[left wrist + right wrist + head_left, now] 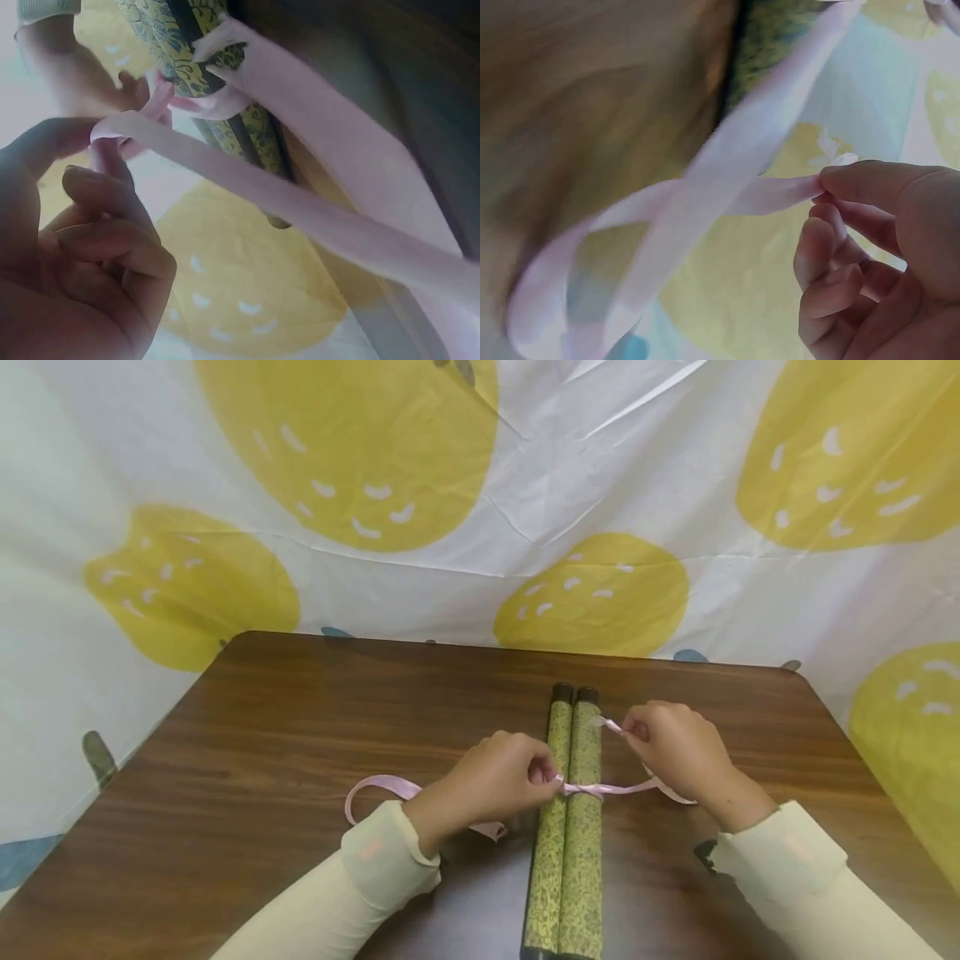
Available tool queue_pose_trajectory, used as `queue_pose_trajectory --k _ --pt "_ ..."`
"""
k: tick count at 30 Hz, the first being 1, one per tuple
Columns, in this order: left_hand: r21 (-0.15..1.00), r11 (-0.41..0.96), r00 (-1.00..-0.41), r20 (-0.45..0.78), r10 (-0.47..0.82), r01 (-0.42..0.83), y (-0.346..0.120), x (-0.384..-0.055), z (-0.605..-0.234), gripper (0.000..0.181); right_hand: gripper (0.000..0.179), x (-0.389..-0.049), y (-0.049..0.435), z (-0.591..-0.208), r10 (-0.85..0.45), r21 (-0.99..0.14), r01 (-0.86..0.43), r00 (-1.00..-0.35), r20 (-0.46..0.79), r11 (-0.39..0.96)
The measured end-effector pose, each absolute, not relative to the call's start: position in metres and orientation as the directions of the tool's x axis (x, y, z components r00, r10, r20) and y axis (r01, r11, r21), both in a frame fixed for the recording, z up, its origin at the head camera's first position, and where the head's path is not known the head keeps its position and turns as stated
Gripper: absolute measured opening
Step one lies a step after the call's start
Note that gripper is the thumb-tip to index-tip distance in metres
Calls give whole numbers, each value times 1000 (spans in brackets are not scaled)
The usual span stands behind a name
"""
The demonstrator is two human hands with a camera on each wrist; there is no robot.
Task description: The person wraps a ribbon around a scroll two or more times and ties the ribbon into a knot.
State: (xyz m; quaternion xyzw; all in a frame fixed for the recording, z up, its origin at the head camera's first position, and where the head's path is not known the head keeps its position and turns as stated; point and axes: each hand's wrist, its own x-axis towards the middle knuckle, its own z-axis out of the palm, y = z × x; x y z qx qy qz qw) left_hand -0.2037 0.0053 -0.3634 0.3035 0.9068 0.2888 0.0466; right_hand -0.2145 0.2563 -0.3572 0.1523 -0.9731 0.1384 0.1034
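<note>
In the head view, a hand could pass over the brown wood-grain table (pixel 300 718) at the left of the frame, and also along its far strip, until the white cloth with large yellow fruits (pixel 420 460) closes the way behind. Right of centre, two long green-patterned cylinders with black ends (pixel 582 868), lying close side by side, obstruct low sideways passage, and the narrow pink ribbon (pixel 630 789) crosses them. Between the left hand (pixel 491 772) and the right hand (pixel 678 747) remains only a small gap, partly entered by one ribbon end.
</note>
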Motion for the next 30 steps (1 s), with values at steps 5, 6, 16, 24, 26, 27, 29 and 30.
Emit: queue_pose_trajectory --k 5,6,16,24,26,27,29,30 --pt "622 599 -823 137 551 504 10 -206 -365 11 10 -227 227 -348 -311 -232 -374 -912 267 898" --pt "630 591 -823 141 550 504 10 -206 -365 11 10 -229 222 -347 -321 -231 -383 -909 264 894" --pt "637 600 -832 121 542 484 15 -201 -364 12 6 -249 193 -360 -420 -308 -458 -889 185 834" --pt "631 604 -830 119 544 487 16 -198 -362 12 3 -252 194 -372 -477 -399 -492 -867 144 774" --pt "629 606 -831 122 542 487 16 -198 -362 12 4 -249 199 -372 -471 -435 -479 -872 134 763" --pt "629 606 -832 124 541 488 17 -198 -362 12 4 -246 202 -372 -467 -452 -470 -875 127 758" --pt "632 603 -831 125 542 487 19 -198 -362 12 6 -238 211 -371 -449 -483 -447 -886 120 753" --pt "634 601 -831 125 542 487 20 -198 -363 11 6 -234 216 -370 -441 -495 -440 -889 123 749"
